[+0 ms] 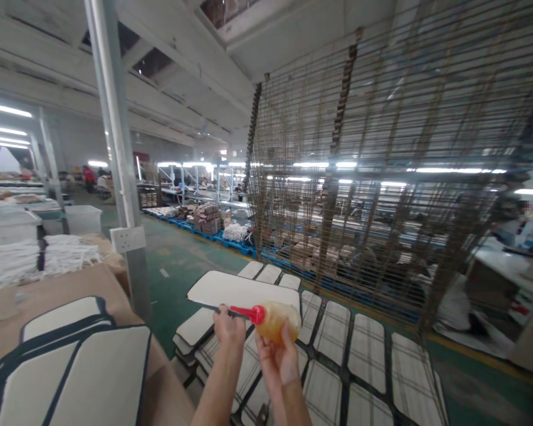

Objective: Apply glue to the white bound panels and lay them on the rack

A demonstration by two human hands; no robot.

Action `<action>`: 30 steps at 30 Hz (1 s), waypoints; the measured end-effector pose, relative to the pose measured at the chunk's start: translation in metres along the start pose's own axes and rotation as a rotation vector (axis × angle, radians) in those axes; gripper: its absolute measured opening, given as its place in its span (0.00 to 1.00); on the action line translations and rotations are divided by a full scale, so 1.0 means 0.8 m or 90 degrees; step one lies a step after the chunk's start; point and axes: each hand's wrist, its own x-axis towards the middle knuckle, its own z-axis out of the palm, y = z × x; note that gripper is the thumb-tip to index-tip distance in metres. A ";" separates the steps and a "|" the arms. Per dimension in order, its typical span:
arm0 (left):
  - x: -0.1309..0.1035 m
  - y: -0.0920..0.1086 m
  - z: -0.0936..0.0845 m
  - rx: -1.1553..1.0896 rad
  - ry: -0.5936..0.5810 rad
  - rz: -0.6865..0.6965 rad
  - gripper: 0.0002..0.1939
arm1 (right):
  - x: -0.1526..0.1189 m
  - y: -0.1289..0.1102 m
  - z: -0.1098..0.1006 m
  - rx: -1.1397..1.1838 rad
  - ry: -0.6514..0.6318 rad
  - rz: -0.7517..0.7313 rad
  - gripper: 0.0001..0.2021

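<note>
My left hand is closed on the near edge of a long cream panel with rounded corners and a dark border. My right hand grips a squeeze bottle of amber liquid, probably glue, from below. The bottle lies tilted on its side, its red nozzle pointing left at the panel's near edge, close to my left fingers. Whether the tip touches the edge cannot be made out. Below both hands, rows of similar cream pieces lie on a dark wire rack.
On the left, a brown-covered table carries more dark-edged cream panels. A metal post with a socket box stands beside it. Tilted wire racks rise at the right. Blue pallets with stacked goods lie beyond the green floor.
</note>
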 end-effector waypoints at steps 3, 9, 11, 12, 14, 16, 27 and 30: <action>-0.019 -0.015 0.014 -0.096 0.055 -0.011 0.13 | 0.011 -0.008 -0.008 -0.014 -0.002 -0.028 0.18; -0.044 0.001 0.013 -0.179 0.001 -0.059 0.09 | 0.029 -0.025 -0.028 -0.061 -0.001 -0.050 0.18; -0.051 0.001 0.002 -0.206 -0.056 -0.096 0.09 | 0.036 -0.032 -0.026 -0.059 -0.004 -0.046 0.20; -0.054 -0.002 -0.007 -0.210 -0.083 -0.116 0.09 | 0.040 -0.036 -0.025 -0.060 -0.007 -0.045 0.20; -0.063 -0.008 -0.031 -0.165 -0.134 -0.169 0.07 | 0.046 -0.042 -0.022 -0.061 -0.011 -0.045 0.19; -0.071 -0.003 -0.059 -0.048 -0.197 -0.231 0.04 | 0.049 -0.048 -0.022 -0.066 -0.015 -0.044 0.18; -0.020 0.166 0.019 0.443 -0.303 0.156 0.11 | 0.013 -0.055 -0.032 -0.144 -0.074 0.063 0.18; 0.010 0.146 0.049 0.472 -0.296 0.142 0.13 | -0.003 -0.048 -0.027 -0.144 -0.089 0.092 0.18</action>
